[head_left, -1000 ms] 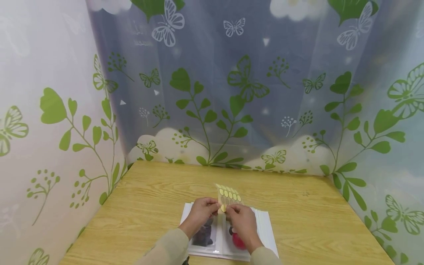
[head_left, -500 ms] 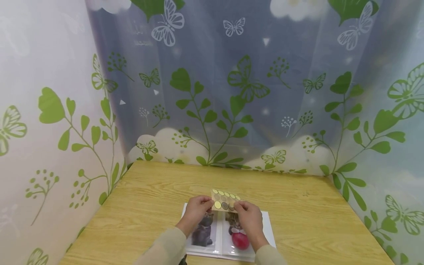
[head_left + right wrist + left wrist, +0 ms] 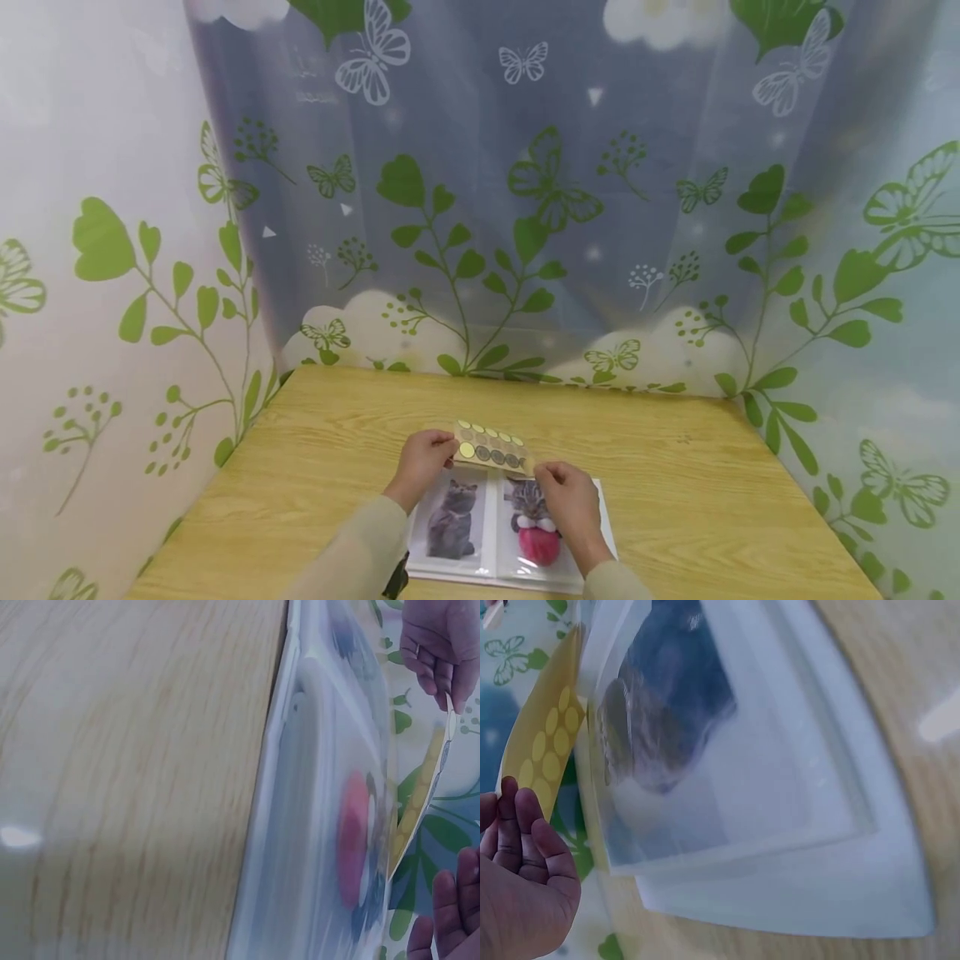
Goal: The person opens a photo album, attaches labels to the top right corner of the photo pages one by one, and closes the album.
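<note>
A yellow sheet of round stickers (image 3: 491, 446) is tilted up above the far edge of an open photo album (image 3: 489, 533). My left hand (image 3: 422, 467) pinches the sheet's left end; the left wrist view shows the fingers (image 3: 536, 825) against it. Close to the sheet's right end is my right hand (image 3: 573, 508), thumb and forefinger together in the head view. In the right wrist view the right hand (image 3: 454, 915) looks apart from the sheet (image 3: 420, 802); whether it pinches anything small is hidden. Clear album pockets hold a grey cat picture (image 3: 452, 521) and a kitten picture with a red ball (image 3: 538, 533).
The album lies on a wood-grain table (image 3: 360, 433). A patterned curtain (image 3: 480, 208) with butterflies and leaves stands round the back and both sides. A small dark object (image 3: 396, 577) shows beside the album's lower left corner.
The sheet and my left hand have moved left, while my right hand has shifted slightly right. More of the sheet's lower row and of the kitten picture now shows.
</note>
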Motion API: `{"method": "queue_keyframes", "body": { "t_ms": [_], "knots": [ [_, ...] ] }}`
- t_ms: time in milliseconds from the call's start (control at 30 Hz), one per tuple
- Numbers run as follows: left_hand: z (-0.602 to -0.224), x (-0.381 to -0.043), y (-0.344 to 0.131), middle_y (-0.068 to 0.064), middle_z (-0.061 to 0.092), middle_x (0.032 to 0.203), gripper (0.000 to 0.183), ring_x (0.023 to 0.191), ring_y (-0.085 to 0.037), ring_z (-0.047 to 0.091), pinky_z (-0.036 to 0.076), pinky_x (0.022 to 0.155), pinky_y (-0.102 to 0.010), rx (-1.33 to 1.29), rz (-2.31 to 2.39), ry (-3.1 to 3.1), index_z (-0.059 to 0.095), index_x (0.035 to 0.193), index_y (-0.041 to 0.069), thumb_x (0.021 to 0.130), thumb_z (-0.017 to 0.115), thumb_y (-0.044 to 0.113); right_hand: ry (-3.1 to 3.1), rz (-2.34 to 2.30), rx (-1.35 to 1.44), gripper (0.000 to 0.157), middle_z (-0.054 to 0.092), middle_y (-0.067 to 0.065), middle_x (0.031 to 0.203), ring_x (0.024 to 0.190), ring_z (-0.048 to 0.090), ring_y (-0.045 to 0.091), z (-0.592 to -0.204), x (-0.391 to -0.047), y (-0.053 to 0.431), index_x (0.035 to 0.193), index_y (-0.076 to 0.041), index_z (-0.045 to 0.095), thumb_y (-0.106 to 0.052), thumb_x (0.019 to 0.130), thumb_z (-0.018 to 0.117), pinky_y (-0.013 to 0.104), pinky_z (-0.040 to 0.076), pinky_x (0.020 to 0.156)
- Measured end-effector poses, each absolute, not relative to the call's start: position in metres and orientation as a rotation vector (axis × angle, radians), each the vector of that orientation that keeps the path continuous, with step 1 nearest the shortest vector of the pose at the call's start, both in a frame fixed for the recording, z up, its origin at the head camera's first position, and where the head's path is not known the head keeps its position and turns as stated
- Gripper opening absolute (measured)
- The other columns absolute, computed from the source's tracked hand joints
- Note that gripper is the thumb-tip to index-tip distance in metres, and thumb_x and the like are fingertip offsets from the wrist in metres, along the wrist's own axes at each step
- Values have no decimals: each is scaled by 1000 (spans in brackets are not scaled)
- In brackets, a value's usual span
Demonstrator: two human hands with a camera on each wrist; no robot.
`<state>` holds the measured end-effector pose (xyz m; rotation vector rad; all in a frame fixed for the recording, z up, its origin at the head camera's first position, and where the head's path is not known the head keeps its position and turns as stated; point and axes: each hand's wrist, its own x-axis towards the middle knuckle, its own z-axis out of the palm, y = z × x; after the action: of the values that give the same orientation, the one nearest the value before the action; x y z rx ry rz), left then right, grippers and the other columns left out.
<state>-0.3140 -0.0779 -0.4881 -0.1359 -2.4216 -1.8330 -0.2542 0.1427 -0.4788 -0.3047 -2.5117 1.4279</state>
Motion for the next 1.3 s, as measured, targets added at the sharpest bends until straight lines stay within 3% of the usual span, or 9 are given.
{"method": "queue_keyframes", "body": {
  "t_ms": [167, 400, 633, 767, 1033, 1300],
  "knots": [
    [-486, -325, -80, -10, 67, 79, 16, 66, -18, 63, 58, 68, -42, -116, -1794, -2441, 68, 103, -12, 93, 63, 0, -2523, 1404, -281, 19, 73, 4, 94, 88, 64, 20, -481, -252, 144, 97, -9, 76, -25, 93, 66, 45, 51, 82],
    [-488, -337, -74, -16, 70, 89, 19, 73, -29, 67, 59, 70, -41, -37, -1815, -2445, 68, 105, -13, 93, 62, 1, -2537, 1437, -279, 20, 73, 5, 97, 93, 64, 24, -487, -251, 145, 98, -8, 76, -25, 94, 65, 49, 50, 86],
    [-493, -345, -74, -16, 70, 87, 22, 65, -20, 64, 57, 60, -31, -82, -1781, -2435, 67, 107, -14, 93, 61, 1, -2520, 1415, -262, 20, 73, 3, 93, 87, 64, 19, -490, -251, 144, 96, -9, 77, -25, 92, 67, 44, 52, 81],
    [-490, -346, -76, -18, 70, 88, 27, 70, -23, 66, 57, 64, -33, -75, -1709, -2493, 65, 113, -15, 92, 60, 1, -2530, 1409, -268, 19, 73, 2, 91, 84, 62, 17, -491, -252, 146, 96, -10, 76, -26, 93, 66, 42, 51, 79],
    [-491, -346, -83, -26, 66, 108, 33, 101, -38, 63, 54, 88, -48, -78, -1461, -2648, 63, 118, -11, 89, 65, 5, -2559, 1394, -279, 18, 71, 1, 89, 81, 60, 17, -489, -253, 151, 94, -10, 76, -26, 93, 67, 38, 50, 73],
    [-490, -342, -91, -27, 66, 110, 35, 103, -40, 63, 54, 88, -50, -153, -1409, -2672, 63, 119, -9, 90, 67, 9, -2568, 1401, -284, 18, 70, 1, 85, 77, 58, 16, -487, -252, 151, 93, -10, 76, -25, 94, 67, 34, 48, 69]
  ]
}}
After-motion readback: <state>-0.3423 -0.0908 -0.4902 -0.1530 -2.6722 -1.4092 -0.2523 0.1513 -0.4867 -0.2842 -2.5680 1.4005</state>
